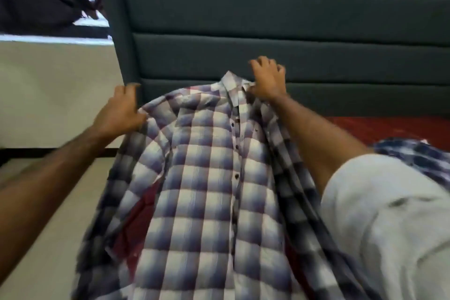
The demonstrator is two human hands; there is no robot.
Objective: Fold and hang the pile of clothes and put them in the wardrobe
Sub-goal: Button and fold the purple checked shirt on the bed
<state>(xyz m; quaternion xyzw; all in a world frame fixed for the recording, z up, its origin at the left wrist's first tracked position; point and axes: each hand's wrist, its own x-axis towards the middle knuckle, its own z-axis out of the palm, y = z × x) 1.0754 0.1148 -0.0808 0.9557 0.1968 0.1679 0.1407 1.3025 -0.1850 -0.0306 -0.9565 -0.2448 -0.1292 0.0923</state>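
Because the red bed (389,129) ends just left of the shirt, the biggest risk is fabric sliding over that edge toward the pale floor (48,238); the left sleeve already lies close to it, and a pull leftward could drag the whole garment off. The grey headboard (267,31) stands just beyond the collar, so there is little room to spread the top any further that way.

The checked shirt (207,190) lies front-up and buttoned on the bed, with 2 hands at its shoulders. If they tug unevenly, the placket would skew and any fold would come out crooked. A second checked garment (418,156) lies near on the right, partly behind the sleeved arm, and could get caught up in a fold.

The left hand (119,112) pinches the left shoulder seam with curled fingers. The right hand (267,80) grips cloth beside the collar (231,85); a loose hold there could crumple it.
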